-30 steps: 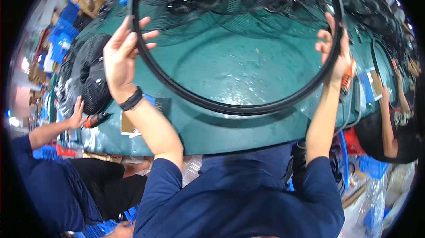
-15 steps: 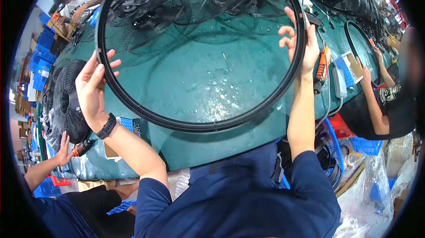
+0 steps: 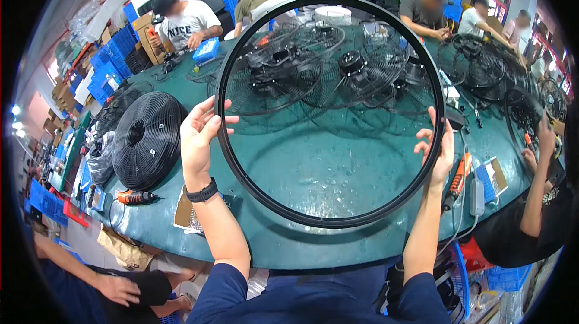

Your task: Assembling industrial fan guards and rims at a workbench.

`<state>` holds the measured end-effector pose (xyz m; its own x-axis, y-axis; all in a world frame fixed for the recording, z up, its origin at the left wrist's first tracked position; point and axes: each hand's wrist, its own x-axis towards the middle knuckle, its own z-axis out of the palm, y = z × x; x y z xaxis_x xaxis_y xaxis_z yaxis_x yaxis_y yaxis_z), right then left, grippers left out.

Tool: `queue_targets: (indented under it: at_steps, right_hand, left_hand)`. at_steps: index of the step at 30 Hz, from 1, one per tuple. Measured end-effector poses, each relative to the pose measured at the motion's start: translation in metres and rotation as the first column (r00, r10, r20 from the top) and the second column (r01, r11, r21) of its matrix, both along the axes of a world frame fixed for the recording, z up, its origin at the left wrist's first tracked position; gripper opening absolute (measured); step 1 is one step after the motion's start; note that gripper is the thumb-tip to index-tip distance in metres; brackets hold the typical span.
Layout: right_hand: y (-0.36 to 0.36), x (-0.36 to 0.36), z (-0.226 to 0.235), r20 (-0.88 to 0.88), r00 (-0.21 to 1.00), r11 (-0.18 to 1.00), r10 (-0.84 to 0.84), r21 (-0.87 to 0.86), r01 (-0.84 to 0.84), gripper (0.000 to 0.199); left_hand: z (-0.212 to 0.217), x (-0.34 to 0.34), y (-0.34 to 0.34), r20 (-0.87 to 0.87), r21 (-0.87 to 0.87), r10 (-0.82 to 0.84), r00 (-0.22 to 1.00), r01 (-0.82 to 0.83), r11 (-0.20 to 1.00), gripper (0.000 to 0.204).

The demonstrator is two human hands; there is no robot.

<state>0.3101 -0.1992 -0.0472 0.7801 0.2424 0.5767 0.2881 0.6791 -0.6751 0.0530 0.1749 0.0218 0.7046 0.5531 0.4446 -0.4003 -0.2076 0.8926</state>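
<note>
A large black ring (image 3: 329,222), thin and round, is held upright over the green table, facing me. My left hand (image 3: 202,134) grips its left side, with the thumb on the near face and the fingertips reaching through to the inside. On the opposite side my right hand (image 3: 443,152) holds the rim, its fingers curled inside and its palm against the outer edge. Through the ring I see black wire fan grilles with motors (image 3: 356,64) lying on the far part of the table.
Black grilles (image 3: 148,143) are stacked at the left, near an orange power screwdriver (image 3: 136,197) and a carton of small parts (image 3: 184,212). Another orange screwdriver (image 3: 459,176) and a white power strip (image 3: 477,197) lie at the right. Co-workers sit around the green table (image 3: 271,245).
The view has tilted up, showing more of the far side and people there. The ring stays in both hands and now shows whole. The left neighbour's hand has dropped off the table.
</note>
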Motion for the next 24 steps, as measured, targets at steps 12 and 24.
queue_targets:
  at_steps: [12, 24]
  right_hand:
    - [0.003, -0.002, -0.011, 0.083, 0.994, 0.994, -0.074, 0.081, 0.067, 0.041]
    - [-0.004, -0.008, 0.009, 0.071, 0.993, 0.993, 0.096, 0.058, -0.1, 0.053]
  left_hand:
    - [0.007, 0.008, -0.015, 0.689, -0.121, 0.021, 0.725, 0.086, 0.989, 0.038]
    - [0.002, 0.009, -0.011, 0.318, -0.339, -0.084, 0.944, 0.196, 0.92, 0.035]
